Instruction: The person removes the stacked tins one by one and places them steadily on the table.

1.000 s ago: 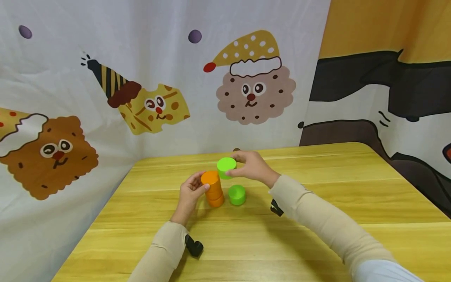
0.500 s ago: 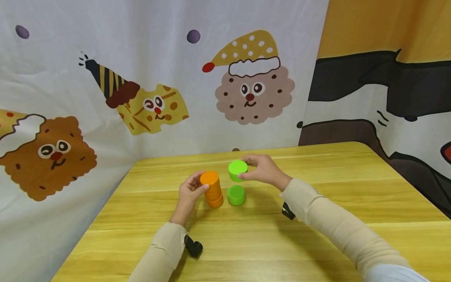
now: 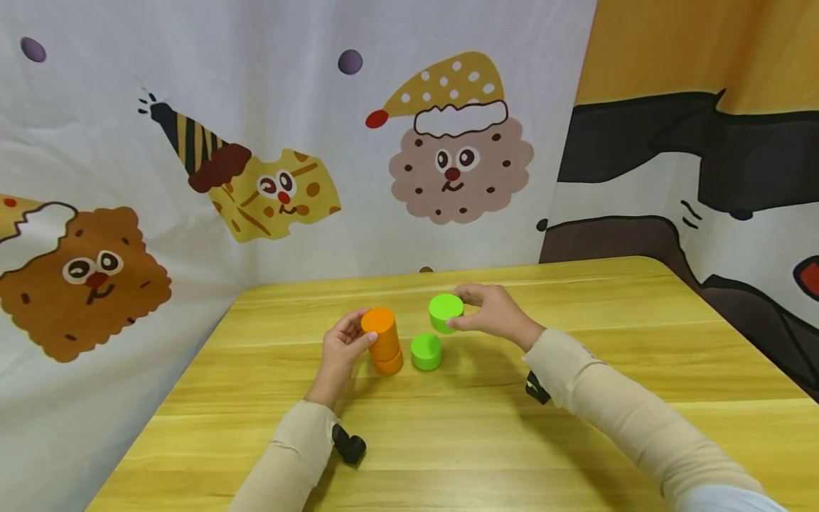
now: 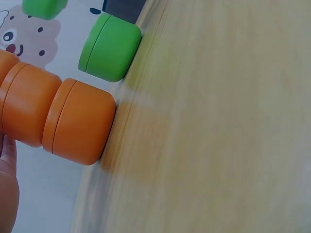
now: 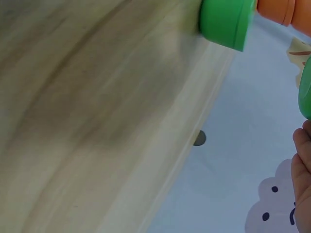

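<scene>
My left hand grips the upper part of a stack of round orange lidded tubs, which stands on the table. In the left wrist view the bottom orange tub touches the wood. Just right of the stack, a green lidded tub stands upright on the table, apart from the orange ones. Thumb and fingers of my right hand pinch a second green tub, held in the air a little above and right of the standing one. Only the edge of this held tub shows in the right wrist view.
Everything stands on a light wooden table, near its far edge. Behind it hangs a white cloth printed with cartoon biscuits and cheese. Black wrist devices sit on both sleeves.
My right hand has carried its green tub rightward, away from the top of the orange stack, and slightly lower. The left hand has stayed on the stack.
</scene>
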Available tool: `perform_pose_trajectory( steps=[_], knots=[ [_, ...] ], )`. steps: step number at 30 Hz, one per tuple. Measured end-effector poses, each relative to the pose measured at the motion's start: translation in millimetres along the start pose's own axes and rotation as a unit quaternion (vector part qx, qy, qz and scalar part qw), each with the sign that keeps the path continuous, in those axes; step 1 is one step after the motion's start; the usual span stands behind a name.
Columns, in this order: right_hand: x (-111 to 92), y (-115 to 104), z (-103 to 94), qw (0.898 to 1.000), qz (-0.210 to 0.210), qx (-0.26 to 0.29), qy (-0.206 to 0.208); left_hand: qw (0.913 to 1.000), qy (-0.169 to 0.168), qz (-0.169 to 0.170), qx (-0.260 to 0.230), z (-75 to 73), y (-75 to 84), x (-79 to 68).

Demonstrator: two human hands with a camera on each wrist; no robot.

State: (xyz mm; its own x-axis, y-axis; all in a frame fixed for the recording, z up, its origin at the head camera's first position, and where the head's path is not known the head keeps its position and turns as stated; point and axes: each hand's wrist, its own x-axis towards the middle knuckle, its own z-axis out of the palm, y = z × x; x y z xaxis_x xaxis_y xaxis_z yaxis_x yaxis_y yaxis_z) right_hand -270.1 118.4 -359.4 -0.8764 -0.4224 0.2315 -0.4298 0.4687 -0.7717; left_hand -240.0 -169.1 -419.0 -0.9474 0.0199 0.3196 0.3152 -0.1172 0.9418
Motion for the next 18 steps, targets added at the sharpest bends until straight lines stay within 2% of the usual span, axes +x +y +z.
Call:
perform_pose_trajectory(
  steps=[10,18],
  knots=[
    [-8,15,0.8,0.999,0.026,0.046,-0.008,1.0000,0.004,-0.008,0.003,0.8,2.5,0.1],
    [-16,27,7.4,0.997,0.064,0.033,-0.027,0.9999,0.010,-0.005,0.003,1.1,0.8,-0.1]
  ],
)
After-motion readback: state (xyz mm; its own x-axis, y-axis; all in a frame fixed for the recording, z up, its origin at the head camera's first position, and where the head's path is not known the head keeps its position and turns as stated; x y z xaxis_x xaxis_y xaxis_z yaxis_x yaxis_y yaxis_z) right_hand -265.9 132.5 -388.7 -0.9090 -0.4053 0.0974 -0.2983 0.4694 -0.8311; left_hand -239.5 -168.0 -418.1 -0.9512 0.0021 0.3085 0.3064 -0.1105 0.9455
